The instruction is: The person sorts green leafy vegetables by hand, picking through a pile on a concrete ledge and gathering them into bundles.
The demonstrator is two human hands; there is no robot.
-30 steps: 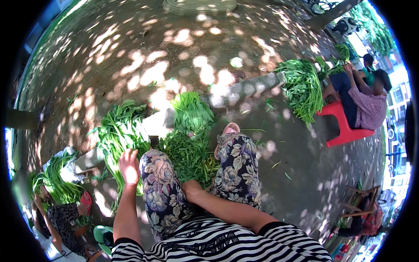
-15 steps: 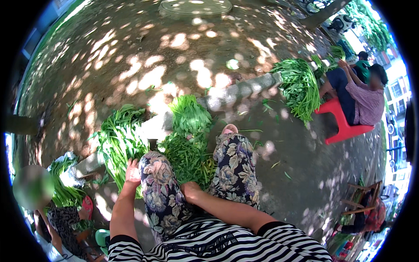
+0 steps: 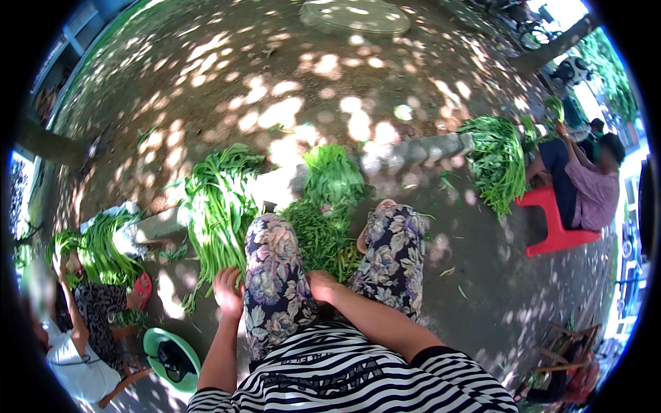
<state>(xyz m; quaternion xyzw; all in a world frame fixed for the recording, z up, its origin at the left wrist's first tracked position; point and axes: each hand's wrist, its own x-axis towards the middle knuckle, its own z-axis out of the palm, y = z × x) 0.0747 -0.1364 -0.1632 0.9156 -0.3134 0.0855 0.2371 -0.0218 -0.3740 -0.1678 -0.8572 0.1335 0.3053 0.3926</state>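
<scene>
Shift at the left hand: left hand (image 3: 228,292) has drawn nearer to the body, from beside the left knee to the outer side of the left thigh (image 3: 275,292); view has swung too, bringing more of the green basin (image 3: 154,339) in at near left
Bearing on the work: left hand now sits by the near stem ends rather than farther up the stalks, so I judge it well placed for single stems
Left fingers: bent, looking close together; cannot tell whether they pinch a stem
Right hand: right hand (image 3: 321,285) at the inner side of the left thigh, as a moment ago; fingers mostly hidden, cannot tell what they hold
Long-stemmed greens: long-stemmed greens (image 3: 219,206) in a loose heap left of the left knee, leaves far, pale shiny stems near, some splayed
Leaf heap: darker, short, tangled leaf heap (image 3: 318,237) between the knees, a few yellowish bits at its near right
Kerb bunch: brighter, neater leafy bunch (image 3: 334,172) just beyond it, by the stone kerb (image 3: 413,154)
Far right: another greens pile (image 3: 497,164) near a seated co-worker (image 3: 593,196) on a red stool (image 3: 555,224)
</scene>
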